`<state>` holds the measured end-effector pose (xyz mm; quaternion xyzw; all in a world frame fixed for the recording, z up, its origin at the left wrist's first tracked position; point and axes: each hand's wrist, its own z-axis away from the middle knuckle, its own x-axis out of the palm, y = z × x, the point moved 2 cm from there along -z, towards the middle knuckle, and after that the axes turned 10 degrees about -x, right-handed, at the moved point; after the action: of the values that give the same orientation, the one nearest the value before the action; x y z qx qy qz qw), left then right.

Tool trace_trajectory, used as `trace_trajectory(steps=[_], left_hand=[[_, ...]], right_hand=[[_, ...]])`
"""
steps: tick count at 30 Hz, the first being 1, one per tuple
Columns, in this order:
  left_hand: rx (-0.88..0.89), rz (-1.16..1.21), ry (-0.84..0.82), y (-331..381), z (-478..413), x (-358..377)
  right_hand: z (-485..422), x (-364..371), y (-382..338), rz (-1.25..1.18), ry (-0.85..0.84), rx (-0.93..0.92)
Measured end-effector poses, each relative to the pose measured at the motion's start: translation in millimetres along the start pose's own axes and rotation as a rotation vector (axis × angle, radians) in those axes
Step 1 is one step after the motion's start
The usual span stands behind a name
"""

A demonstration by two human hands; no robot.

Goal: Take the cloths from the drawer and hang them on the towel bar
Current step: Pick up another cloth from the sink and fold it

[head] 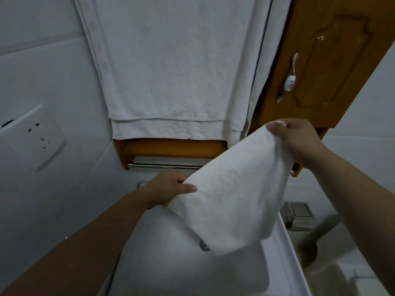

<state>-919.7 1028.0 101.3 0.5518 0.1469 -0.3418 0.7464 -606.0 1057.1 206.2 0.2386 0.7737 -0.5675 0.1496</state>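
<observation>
A white cloth [233, 189] is stretched slantwise between my two hands in front of the wall. My left hand [168, 186] pinches its lower left edge with thumb on top. My right hand [299, 139] grips its upper right corner, higher up. Behind the cloth runs a chrome towel bar [164, 166] under a wooden shelf [171, 147]; its right part is hidden by the cloth. No drawer is visible.
A large white towel [171, 71] hangs on the wall above the shelf. A wooden cabinet door [324, 67] with a ceramic handle stands at upper right. A wall socket [36, 135] is at left. Below lies a white basin [171, 253] with a drain.
</observation>
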Motion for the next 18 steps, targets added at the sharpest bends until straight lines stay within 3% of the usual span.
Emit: trace_trajectory(steps=[4, 8, 18], left_hand=[[-0.04, 0.072, 0.058, 0, -5, 0], [-0.13, 0.298, 0.15, 19, -12, 6], [-0.221, 0.756, 0.091, 72, -23, 28]], right_hand=[[-1, 14, 22, 0.259, 0.097, 0.06], [12, 48, 26, 0.288, 0.1, 0.063], [55, 124, -17, 0.241, 0.029, -0.239]])
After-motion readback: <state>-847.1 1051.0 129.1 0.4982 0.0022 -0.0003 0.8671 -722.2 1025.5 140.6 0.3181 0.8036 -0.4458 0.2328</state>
